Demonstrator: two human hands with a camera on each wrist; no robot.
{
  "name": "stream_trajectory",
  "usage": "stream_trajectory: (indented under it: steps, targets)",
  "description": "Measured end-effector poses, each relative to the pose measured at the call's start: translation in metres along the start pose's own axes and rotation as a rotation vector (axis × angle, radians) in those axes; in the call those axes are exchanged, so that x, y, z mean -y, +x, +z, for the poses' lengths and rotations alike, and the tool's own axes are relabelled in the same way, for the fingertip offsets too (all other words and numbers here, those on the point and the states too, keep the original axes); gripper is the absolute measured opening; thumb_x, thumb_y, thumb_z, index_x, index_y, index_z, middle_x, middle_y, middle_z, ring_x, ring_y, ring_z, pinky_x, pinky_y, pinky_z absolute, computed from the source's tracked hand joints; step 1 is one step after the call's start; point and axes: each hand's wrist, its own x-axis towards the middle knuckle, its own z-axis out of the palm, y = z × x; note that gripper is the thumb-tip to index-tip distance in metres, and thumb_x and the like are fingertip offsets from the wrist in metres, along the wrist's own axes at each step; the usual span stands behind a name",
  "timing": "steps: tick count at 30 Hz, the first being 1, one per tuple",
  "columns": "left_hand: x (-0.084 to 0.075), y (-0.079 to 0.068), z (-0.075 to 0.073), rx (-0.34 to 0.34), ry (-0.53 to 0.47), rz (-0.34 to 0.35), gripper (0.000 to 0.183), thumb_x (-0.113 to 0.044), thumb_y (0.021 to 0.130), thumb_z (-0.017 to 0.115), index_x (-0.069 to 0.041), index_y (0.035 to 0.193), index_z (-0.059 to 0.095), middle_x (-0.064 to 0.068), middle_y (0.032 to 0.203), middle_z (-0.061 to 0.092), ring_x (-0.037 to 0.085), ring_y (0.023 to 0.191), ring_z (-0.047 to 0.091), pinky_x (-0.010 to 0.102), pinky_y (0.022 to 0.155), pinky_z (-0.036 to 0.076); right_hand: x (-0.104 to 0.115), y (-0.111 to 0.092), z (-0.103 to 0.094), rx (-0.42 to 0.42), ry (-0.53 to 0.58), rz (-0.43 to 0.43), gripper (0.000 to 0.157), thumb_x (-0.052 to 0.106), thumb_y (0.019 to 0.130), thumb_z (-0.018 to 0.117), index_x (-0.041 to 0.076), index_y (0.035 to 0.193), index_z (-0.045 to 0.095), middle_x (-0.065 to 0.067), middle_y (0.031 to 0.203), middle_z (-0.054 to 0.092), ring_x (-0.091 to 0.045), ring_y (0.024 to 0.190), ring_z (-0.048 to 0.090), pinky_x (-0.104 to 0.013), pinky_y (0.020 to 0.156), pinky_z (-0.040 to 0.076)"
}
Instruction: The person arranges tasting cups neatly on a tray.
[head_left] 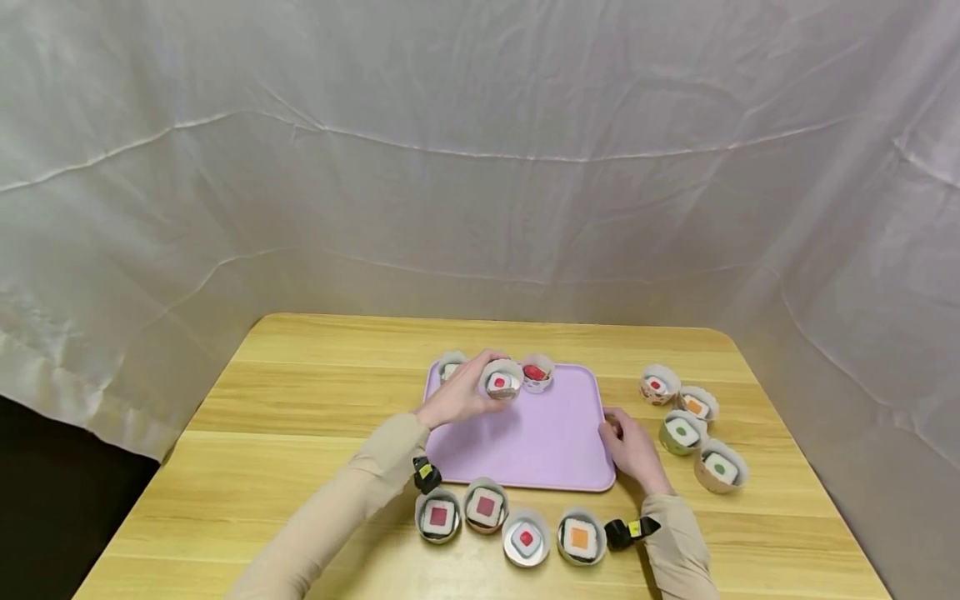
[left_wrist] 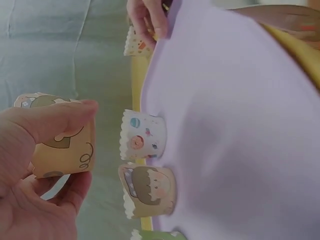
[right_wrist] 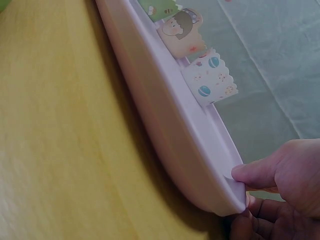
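My left hand (head_left: 467, 390) holds a tan paper baking cup (left_wrist: 60, 150) between thumb and fingers, over the far left part of a lilac tray (head_left: 555, 433). A cartoon figure is printed on the cup, and a white sushi-like piece with a red centre (head_left: 500, 382) sits inside. My right hand (head_left: 633, 450) pinches the tray's right edge, thumb on the rim and fingers underneath. Along the tray's far side stand a white printed cup (left_wrist: 143, 135), a cartoon-face cup (left_wrist: 152, 190) and a green cup (right_wrist: 161, 7). The left hand partly hides this row in the head view.
Several cups with sushi-like pieces, including one with an orange centre (head_left: 581, 538), line the table in front of the tray. More cups, one of them green (head_left: 681, 433), stand to its right. Pale fabric (head_left: 517, 208) hangs behind and beside the wooden table (head_left: 315, 375).
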Motion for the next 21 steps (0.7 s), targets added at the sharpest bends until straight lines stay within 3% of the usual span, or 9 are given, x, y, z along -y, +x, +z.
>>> stream_trajectory:
  steps: [14, 21]
  targets:
    - [-0.017, 0.042, 0.009, 0.095, 0.005, 0.028, 0.070, -0.007, 0.078, 0.084, -0.006, 0.138, 0.049, 0.015, 0.134, 0.062, 0.031, 0.128, 0.057, 0.048, 0.114, 0.044, -0.005, 0.002, 0.002, -0.007, 0.000, 0.005, 0.040, 0.016, 0.102, 0.050, -0.003, 0.138, 0.054, -0.009, 0.083, 0.056, -0.018, 0.073, 0.049, -0.029, 0.065, 0.039]
    - [-0.024, 0.060, 0.021, 0.142, 0.055, 0.026, 0.066, -0.011, 0.078, 0.085, -0.010, 0.135, 0.052, 0.011, 0.128, 0.066, 0.027, 0.119, 0.061, 0.041, 0.107, 0.048, -0.004, 0.002, 0.000, -0.005, -0.001, 0.011, 0.041, 0.017, 0.102, 0.050, -0.003, 0.137, 0.055, -0.010, 0.084, 0.057, -0.019, 0.074, 0.050, -0.029, 0.066, 0.039]
